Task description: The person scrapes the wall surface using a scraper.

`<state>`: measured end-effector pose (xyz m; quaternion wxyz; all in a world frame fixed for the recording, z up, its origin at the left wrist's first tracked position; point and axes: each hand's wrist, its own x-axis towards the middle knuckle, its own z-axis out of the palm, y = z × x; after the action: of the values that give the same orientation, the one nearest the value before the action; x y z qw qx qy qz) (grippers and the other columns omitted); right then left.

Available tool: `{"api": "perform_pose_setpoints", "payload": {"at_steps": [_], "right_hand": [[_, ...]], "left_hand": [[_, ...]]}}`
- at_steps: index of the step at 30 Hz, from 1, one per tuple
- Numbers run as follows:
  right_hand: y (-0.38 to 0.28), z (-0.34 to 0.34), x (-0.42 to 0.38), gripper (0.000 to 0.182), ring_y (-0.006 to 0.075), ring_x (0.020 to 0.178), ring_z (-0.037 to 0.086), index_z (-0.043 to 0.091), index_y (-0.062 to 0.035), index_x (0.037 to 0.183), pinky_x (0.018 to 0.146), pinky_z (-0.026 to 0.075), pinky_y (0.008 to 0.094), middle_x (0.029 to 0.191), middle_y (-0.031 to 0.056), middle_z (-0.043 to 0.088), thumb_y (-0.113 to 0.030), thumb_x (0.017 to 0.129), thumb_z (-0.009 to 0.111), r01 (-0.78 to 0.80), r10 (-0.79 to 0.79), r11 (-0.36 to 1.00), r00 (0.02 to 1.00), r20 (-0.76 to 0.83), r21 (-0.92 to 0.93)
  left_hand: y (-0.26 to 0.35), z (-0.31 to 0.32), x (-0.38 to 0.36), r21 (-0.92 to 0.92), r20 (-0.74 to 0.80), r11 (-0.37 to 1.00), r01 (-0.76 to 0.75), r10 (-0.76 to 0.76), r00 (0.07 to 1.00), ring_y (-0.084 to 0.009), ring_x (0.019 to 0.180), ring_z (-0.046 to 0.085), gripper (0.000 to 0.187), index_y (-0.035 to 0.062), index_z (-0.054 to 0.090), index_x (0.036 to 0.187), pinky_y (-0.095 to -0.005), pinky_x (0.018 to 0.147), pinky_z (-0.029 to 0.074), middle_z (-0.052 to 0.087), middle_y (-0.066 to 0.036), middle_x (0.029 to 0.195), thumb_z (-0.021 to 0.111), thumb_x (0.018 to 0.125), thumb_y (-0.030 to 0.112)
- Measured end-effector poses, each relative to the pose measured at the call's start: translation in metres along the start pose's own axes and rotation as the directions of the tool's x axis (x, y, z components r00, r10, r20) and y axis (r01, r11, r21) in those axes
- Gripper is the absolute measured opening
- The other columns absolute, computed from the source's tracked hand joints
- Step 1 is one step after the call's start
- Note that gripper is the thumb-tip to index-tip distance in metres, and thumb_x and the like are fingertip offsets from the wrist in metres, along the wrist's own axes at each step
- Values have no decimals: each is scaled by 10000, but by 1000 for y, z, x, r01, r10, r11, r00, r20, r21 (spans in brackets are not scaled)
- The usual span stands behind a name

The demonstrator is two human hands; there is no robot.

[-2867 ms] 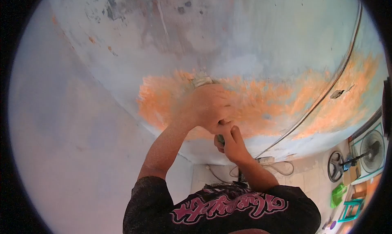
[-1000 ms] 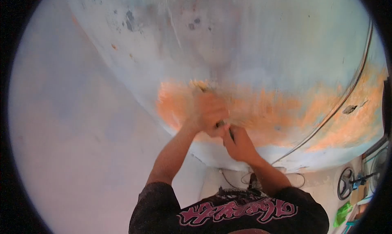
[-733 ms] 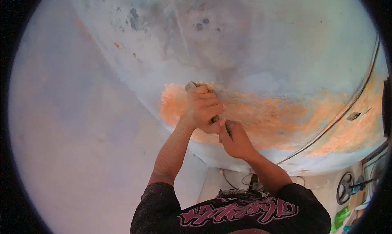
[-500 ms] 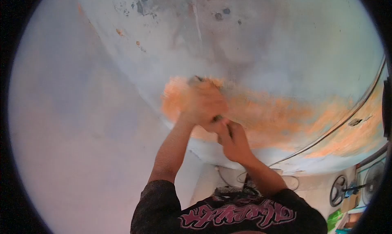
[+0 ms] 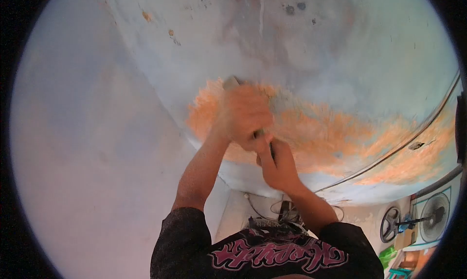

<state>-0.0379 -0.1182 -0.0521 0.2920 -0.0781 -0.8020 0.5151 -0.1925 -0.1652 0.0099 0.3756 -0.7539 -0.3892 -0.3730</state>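
Note:
My left hand [image 5: 247,114] is wrapped round a dark-edged hand tool [image 5: 232,83], whose flat greyish end shows above the knuckles. The tool's end is at the wall [image 5: 311,60], over an orange scraped patch [image 5: 321,128]. Below and to the right, my right hand [image 5: 278,164] is closed round the dark rear part of the tool. Both hands are close together, and the left is slightly blurred. The exact kind of tool cannot be made out.
A cable [image 5: 379,157] crosses the wall at the right, near a small hole [image 5: 416,145]. A fan [image 5: 434,217] and a black wheel-shaped object [image 5: 390,224] stand at the lower right. Wires hang behind the dark shirt [image 5: 277,252].
The view has shifted, so the wall marks above sit lower and further right. Both hands remain on the tool, and its flat end shows more clearly.

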Motion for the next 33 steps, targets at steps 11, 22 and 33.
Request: {"api": "perform_pose_setpoints", "payload": {"at_steps": [11,22,33], "right_hand": [[-6,8,-8,382,272,572,496,504,39,766,526,386,364,605,154,508,-283,965,452,21,-24,997,999,35,70],[-7,-1,1,378,442,608,538,522,55,785,561,411,448,652,262,543,-282,947,469,4,2,998,996,89,-67],[12,-14,-20,445,117,511,463,495,24,701,476,367,307,536,64,482,-331,968,465,-29,29,999,999,19,-29]], "left_hand": [[1,-18,-5,-34,143,999,32,-27,989,-202,462,423,191,137,547,563,-335,497,318,438,-9,512,628,517,303],[8,-1,-18,-45,0,998,47,-47,999,-213,473,440,172,120,542,562,-334,504,329,462,-7,519,587,470,258],[18,20,-25,-33,44,992,118,-117,992,-229,470,430,173,126,522,530,-351,515,330,439,-15,496,591,495,281]]}}
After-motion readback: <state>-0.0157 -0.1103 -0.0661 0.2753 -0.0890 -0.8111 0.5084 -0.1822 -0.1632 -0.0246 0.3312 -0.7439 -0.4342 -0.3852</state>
